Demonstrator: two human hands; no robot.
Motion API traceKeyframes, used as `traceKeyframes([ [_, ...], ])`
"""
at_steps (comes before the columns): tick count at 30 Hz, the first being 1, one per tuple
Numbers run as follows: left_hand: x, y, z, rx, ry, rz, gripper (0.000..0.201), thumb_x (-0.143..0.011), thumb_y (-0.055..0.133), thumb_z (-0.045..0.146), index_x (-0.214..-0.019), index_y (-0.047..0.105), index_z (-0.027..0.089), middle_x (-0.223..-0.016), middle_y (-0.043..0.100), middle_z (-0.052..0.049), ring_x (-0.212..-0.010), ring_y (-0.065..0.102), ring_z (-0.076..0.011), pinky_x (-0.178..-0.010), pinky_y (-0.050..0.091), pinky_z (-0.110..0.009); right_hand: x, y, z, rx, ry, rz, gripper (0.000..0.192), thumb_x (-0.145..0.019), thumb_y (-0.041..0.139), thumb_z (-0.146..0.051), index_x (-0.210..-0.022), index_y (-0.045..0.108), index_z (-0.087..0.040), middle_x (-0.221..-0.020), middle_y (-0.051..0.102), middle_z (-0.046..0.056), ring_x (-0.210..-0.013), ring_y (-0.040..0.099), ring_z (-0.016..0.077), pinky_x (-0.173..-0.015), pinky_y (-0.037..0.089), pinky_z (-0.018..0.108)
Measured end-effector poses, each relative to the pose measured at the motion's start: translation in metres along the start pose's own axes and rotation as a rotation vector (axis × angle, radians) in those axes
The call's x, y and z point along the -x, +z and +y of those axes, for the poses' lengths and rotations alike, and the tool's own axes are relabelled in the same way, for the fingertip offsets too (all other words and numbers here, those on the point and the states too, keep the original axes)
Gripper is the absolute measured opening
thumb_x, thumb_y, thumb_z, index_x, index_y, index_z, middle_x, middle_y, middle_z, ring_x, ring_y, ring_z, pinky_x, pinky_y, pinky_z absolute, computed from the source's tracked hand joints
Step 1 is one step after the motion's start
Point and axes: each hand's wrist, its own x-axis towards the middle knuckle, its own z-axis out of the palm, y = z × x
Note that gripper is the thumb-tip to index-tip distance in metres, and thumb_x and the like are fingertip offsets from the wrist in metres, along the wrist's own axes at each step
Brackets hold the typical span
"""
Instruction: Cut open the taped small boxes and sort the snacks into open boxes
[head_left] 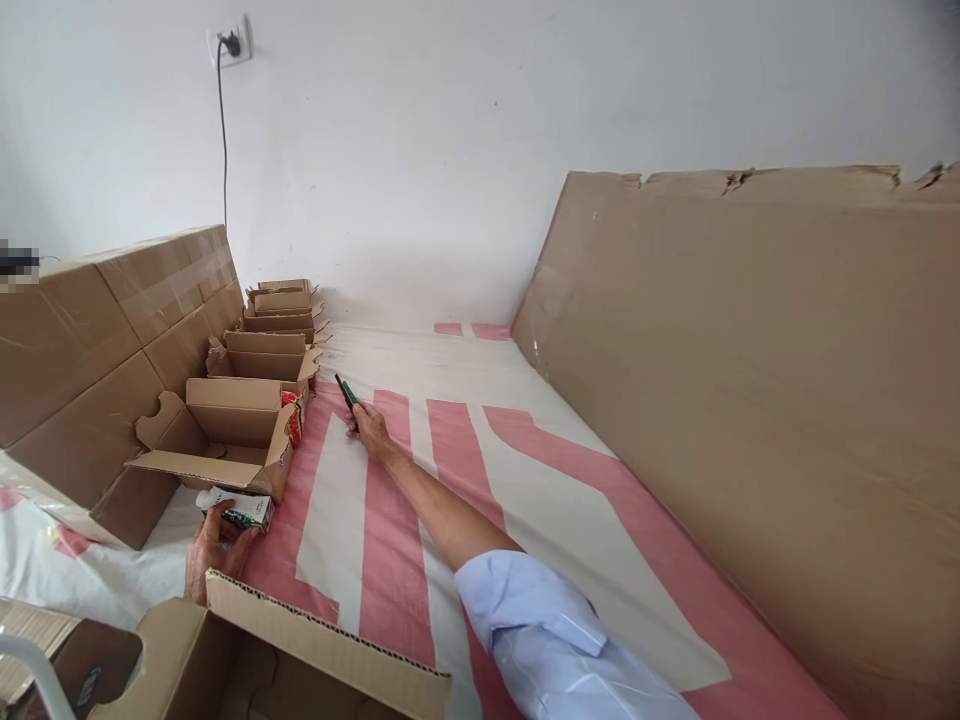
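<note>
My left hand (214, 550) is closed around a small white and green box (251, 510), thumb and fingers on its near side. That box lies just in front of an open cardboard box (232, 440) with its flaps up. Farther forward, over the pink and white striped cloth (386, 520), my right hand (369, 428) grips a slim black and green object (346, 390). It points up and away from me; its exact kind is too small to make out. A red patterned packet (292, 415) shows beside the open box.
Several more open cartons (266, 350) run in a row toward the wall. Taped cardboard boxes (112, 330) are stacked at left. A large cardboard sheet (735, 380) leans along the right. Another open carton (322, 640) stands at the near edge. A black cable (223, 140) hangs from a wall socket.
</note>
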Motion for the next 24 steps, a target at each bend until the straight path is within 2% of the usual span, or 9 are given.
traceKeyframes([
  [2,-0.001,0.005,-0.004,0.058,0.059,0.046,0.044,-0.091,0.065,0.042,-0.129,0.062,0.022,-0.077,0.069,0.006,-0.084,0.074,-0.0228,-0.081,0.056,-0.032,-0.003,0.002,-0.001,0.012,0.022,-0.004,0.025,-0.103,0.059,-0.023,-0.126,0.068,-0.019,-0.078,0.064,-0.003,-0.056,0.057,0.0094,-0.051,0.054,0.02],
  [4,-0.001,0.01,-0.008,0.101,0.097,0.103,0.045,-0.088,0.064,0.046,-0.127,0.063,0.023,-0.076,0.069,0.005,-0.085,0.073,-0.0248,-0.081,0.055,-0.034,-0.011,0.006,-0.004,0.03,0.048,-0.009,0.023,-0.105,0.062,-0.027,-0.125,0.068,-0.018,-0.085,0.068,-0.001,-0.062,0.062,0.0104,-0.056,0.057,0.023],
  [7,-0.001,0.016,-0.011,0.131,0.112,0.145,0.05,-0.086,0.064,0.049,-0.128,0.063,0.022,-0.076,0.068,0.003,-0.088,0.072,-0.0276,-0.084,0.055,-0.037,-0.03,0.016,-0.012,0.052,0.089,-0.016,0.031,-0.104,0.068,-0.037,-0.128,0.067,-0.017,-0.114,0.072,0.007,-0.09,0.072,0.0178,-0.077,0.064,0.035],
  [10,0.0,0.021,-0.014,0.149,0.099,0.163,0.051,-0.085,0.063,0.052,-0.128,0.064,0.025,-0.076,0.068,0.003,-0.086,0.071,-0.0282,-0.082,0.056,-0.038,-0.054,0.031,-0.022,0.057,0.119,-0.015,0.04,-0.103,0.07,-0.04,-0.136,0.065,-0.018,-0.135,0.068,0.011,-0.112,0.071,0.0252,-0.094,0.063,0.047],
  [16,0.001,0.027,-0.017,0.208,0.093,0.209,0.049,-0.086,0.061,0.057,-0.125,0.067,0.027,-0.077,0.067,0.002,-0.083,0.071,-0.0283,-0.084,0.057,-0.04,-0.087,0.055,-0.031,0.054,0.148,-0.019,0.041,-0.103,0.07,-0.04,-0.138,0.064,-0.019,-0.138,0.067,0.011,-0.116,0.07,0.0264,-0.097,0.062,0.049],
  [24,0.002,0.031,-0.022,0.225,0.099,0.209,0.048,-0.088,0.063,0.058,-0.124,0.068,0.027,-0.079,0.068,0.001,-0.084,0.071,-0.0285,-0.088,0.057,-0.042,-0.087,0.056,-0.02,0.038,0.159,-0.004,0.041,-0.103,0.07,-0.04,-0.138,0.064,-0.019,-0.137,0.067,0.011,-0.115,0.07,0.0261,-0.096,0.062,0.048],
])
